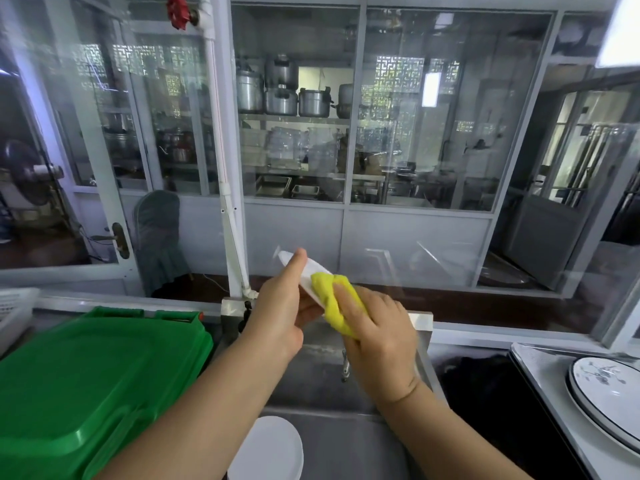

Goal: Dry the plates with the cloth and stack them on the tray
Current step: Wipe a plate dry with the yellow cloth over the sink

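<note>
Nearest you, low centre, a white plate [266, 448] lies in the steel sink [311, 386]. Near right, patterned plates [609, 393] are stacked on the tray [540, 372]; near left, a green bin lid [86, 379]. Above the sink, your left hand [280, 306] grips a white plate [304, 271] held tilted on edge, thumb along its rim. Your right hand [377, 337] clutches the yellow cloth [332, 299], pressing it against that plate's face. Far side: glass partition [415, 116].

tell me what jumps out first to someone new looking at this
Centre frame, the left hand holds a white plate tilted edge-on over the steel sink while the right hand presses a bright yellow cloth against it. A big green bin lid fills the lower left; patterned plates sit stacked at right.
</note>
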